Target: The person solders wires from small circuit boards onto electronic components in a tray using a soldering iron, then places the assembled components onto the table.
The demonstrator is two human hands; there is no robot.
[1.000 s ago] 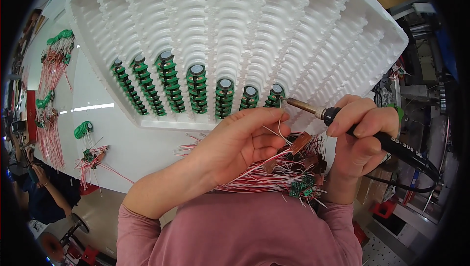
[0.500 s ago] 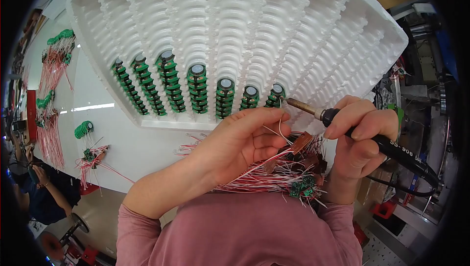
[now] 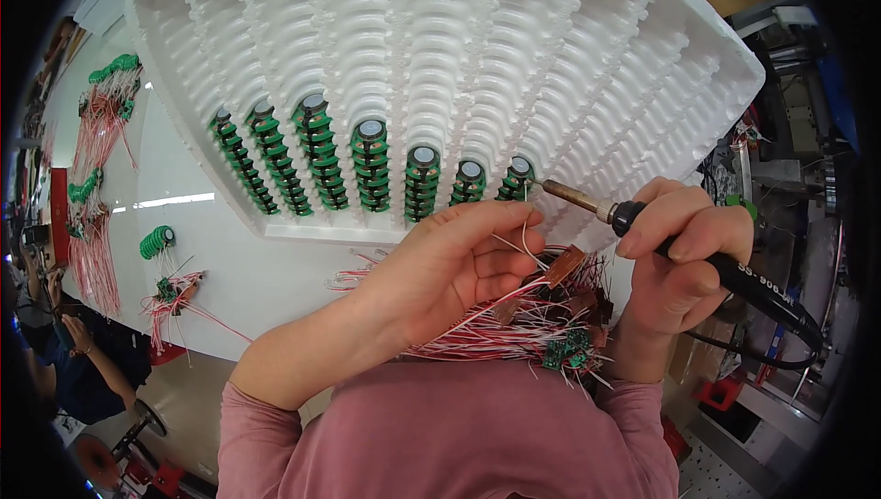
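Observation:
My left hand (image 3: 473,256) pinches a thin white wire (image 3: 526,237) between thumb and forefinger, its other fingers loosely curled. The wire's upper end rises to the nearest green round part with a grey cap (image 3: 519,168). Gripped in my right hand (image 3: 684,256) is a soldering iron (image 3: 576,198) with a black handle. Its thin tip points left, close beside that part; whether they touch I cannot tell. Under my left hand lies a bundle of red and white wires (image 3: 468,329), with a brown strip (image 3: 563,267) and small green circuit boards (image 3: 567,349) at its right end.
A large white foam tray (image 3: 596,58) with ribbed grooves fills the far side, holding several rows of the green parts. More wired green parts (image 3: 158,242) lie on the white table (image 3: 229,288) at left. The iron's black cable (image 3: 789,363) loops at right. Another person (image 3: 92,361) sits far left.
My right hand and the soldering iron have shifted slightly to the right, drawing the barrel back from the green part. My left hand and the wire stay almost still.

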